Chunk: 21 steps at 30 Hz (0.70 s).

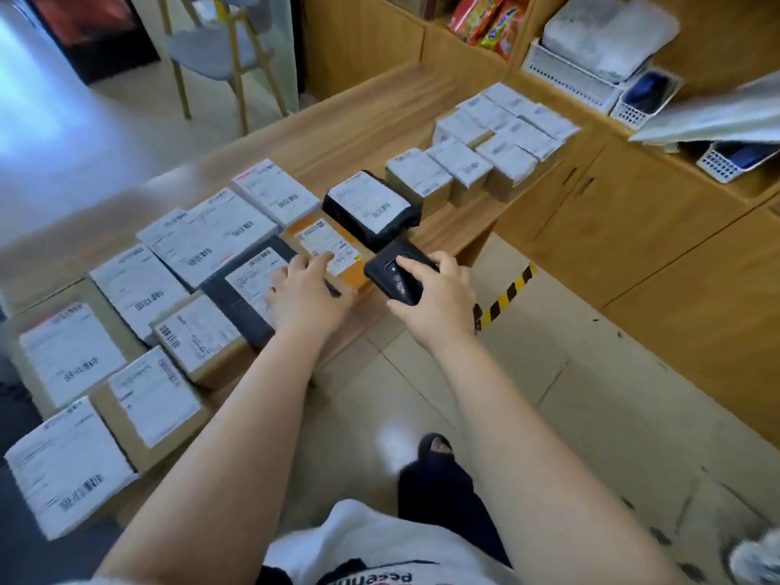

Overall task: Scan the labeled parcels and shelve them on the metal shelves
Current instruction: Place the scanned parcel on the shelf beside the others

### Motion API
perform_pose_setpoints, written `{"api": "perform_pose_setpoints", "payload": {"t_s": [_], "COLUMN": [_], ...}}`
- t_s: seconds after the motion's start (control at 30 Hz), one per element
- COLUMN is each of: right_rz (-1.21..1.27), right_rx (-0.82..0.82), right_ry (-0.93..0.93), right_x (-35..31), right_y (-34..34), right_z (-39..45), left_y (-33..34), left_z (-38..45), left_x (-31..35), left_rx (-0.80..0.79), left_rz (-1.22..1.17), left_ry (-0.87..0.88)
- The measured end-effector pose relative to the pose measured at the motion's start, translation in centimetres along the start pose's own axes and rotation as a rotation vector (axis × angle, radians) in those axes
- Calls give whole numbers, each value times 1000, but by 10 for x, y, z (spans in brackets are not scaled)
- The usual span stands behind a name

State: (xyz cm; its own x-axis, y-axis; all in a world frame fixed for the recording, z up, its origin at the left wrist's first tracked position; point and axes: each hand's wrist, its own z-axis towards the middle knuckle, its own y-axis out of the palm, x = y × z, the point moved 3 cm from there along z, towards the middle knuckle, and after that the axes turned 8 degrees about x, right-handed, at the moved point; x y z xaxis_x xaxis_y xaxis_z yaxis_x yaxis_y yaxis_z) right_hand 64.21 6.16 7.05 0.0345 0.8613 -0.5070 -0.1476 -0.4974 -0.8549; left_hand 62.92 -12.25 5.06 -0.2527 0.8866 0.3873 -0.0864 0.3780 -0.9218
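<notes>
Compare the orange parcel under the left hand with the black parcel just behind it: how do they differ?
The orange parcel is flat and looks like card or a stiff mailer; the black parcel is taller, bulging and wrapped in dark plastic. The left hand rests on the orange parcel, with the scanner in the right hand beside it; the black parcel is untouched. Both lie label-up on the wooden counter.

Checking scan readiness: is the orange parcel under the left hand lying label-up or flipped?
Label-up. The orange parcel lies flat, white label facing up, left hand resting on it.
</notes>
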Motion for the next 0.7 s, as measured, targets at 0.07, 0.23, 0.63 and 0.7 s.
{"api": "perform_pose_setpoints", "payload": {"t_s": [0.07, 0.23, 0.63, 0.7], "right_rz": [-28, -69, -34, -62], "right_rx": [-63, -157, -239, -276], "right_ry": [-90, -249, -449, -499], "right_x": [8, 11, -49, -64], "right_y": [1, 5, 107, 122], "right_z": [40, 123, 251, 269], "left_y": [9, 27, 49, 54], "left_z": [22, 60, 168, 192], "left_x": [17, 47, -7, -18], "left_rx": [4, 5, 63, 28], "left_rz": [-4, 40, 37, 42], "left_ry": [-107, -296, -659, -729]}}
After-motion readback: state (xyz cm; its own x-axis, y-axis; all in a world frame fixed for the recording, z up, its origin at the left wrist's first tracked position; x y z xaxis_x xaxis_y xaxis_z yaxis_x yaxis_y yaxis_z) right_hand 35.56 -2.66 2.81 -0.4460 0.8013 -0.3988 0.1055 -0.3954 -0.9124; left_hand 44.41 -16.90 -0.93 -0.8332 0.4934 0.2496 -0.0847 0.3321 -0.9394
